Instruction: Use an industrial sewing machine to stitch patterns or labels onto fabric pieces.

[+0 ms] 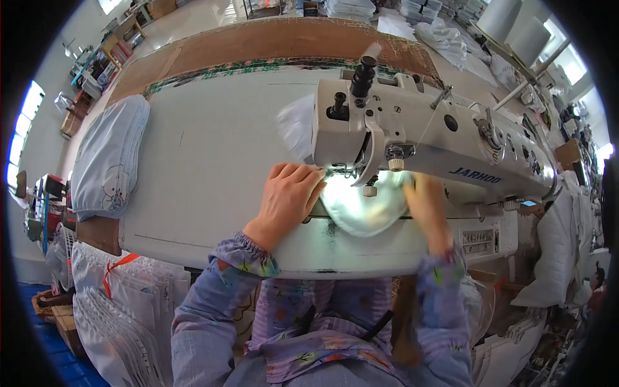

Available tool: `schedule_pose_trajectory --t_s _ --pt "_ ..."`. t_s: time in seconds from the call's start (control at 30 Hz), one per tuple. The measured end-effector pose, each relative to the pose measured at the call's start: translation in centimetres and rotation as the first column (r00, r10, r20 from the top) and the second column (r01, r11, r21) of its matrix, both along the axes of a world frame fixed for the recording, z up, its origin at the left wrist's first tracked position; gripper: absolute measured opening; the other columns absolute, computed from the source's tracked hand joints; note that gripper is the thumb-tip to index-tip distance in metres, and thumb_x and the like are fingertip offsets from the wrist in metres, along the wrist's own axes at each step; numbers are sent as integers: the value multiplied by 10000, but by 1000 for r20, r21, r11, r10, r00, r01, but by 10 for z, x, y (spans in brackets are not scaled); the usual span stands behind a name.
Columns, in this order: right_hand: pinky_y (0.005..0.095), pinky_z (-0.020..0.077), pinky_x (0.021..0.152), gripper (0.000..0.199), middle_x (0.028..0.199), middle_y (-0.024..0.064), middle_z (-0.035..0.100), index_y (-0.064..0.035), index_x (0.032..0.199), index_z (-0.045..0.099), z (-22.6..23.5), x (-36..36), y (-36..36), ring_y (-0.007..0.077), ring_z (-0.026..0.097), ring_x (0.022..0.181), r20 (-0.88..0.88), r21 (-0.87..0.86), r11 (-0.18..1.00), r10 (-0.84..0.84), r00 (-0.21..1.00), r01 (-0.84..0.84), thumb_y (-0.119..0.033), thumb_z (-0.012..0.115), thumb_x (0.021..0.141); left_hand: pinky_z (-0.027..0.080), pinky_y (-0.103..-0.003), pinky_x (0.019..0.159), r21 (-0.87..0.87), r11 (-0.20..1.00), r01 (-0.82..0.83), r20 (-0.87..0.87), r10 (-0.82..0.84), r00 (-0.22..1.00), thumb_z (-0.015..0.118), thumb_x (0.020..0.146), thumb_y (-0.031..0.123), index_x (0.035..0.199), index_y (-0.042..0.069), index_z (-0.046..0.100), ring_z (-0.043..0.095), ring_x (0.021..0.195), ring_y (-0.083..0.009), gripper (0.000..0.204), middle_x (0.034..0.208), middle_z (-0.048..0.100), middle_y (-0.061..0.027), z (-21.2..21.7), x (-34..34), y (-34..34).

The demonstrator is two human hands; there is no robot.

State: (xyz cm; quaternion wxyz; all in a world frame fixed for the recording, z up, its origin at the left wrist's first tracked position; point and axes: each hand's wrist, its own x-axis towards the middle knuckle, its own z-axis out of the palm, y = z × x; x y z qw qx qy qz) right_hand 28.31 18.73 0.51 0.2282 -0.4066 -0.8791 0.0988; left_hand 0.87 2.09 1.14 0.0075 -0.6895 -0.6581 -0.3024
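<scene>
Pale white-blue rounded fabric piece (366, 216) sits mid-frame, right of centre, under the head of the off-white metal sewing machine (412, 132), brightly lit. Curved edge points to the bottom of the frame; upper part hidden by the machine head, so full long axis can't be told. Left hand (287, 195), centre: fingers pressed together, tips at the cloth's upper-left edge beside the needle area; thumb mostly hidden, can't tell if pinching. Right hand (427, 205), right of centre: blurred, at the cloth's right edge; can't tell if pinching or flat. Stack of pale blue-white fabric pieces with line-drawn print (111, 158), left of frame on the white tabletop (206, 174): long axis near vertical, top leaning right. Containers: brown cardboard box (67, 330), lower left, contents unclear; brown carton (569, 155), right, inside not visible. White fabric bundle with red tie (129, 290) hangs lower left.
</scene>
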Motion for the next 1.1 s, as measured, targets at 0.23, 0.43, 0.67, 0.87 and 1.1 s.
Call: schedule_pose_trajectory --t_s 0.23,0.43,0.67,0.87,1.1 --pt "497 497 689 143 864 223 663 -4 964 677 -6 -56 -19 440 635 772 -35 57 998 7 999 -5 -55 668 831 459 -461 997 138 987 86 152 -107 983 715 892 96 1026 54 726 639 1056 -267 141 1098 652 -54 0 -9 -7" --pt "489 501 678 143 848 163 625 -35 902 672 6 -64 -53 395 633 774 -286 71 995 83 955 -66 -33 697 761 423 -543 1077 68 994 82 173 -92 981 718 873 68 1005 73 736 641 1042 -278 134 1071 648 -52 -1 -9 -8" --pt "491 508 688 127 854 158 637 -44 900 680 5 -62 -50 388 637 771 -224 58 997 56 973 -44 -28 695 775 408 -580 1112 51 997 58 174 -67 983 726 872 71 999 70 737 649 1035 -292 128 1060 645 -62 -5 -13 6" --pt "497 516 698 139 860 162 645 -47 920 685 4 -63 -50 393 647 788 -234 72 996 60 970 -45 -32 702 783 396 -591 1133 57 998 28 169 -37 985 720 879 79 979 63 733 650 1082 -313 102 1092 654 -81 -9 -17 13" --pt "487 522 665 167 874 162 645 -40 922 681 3 -63 -52 394 652 769 -227 87 995 63 972 -44 -21 714 760 447 -564 1082 78 997 14 169 -27 985 718 883 85 957 58 733 657 1079 -319 80 1129 673 -98 -8 -14 9"
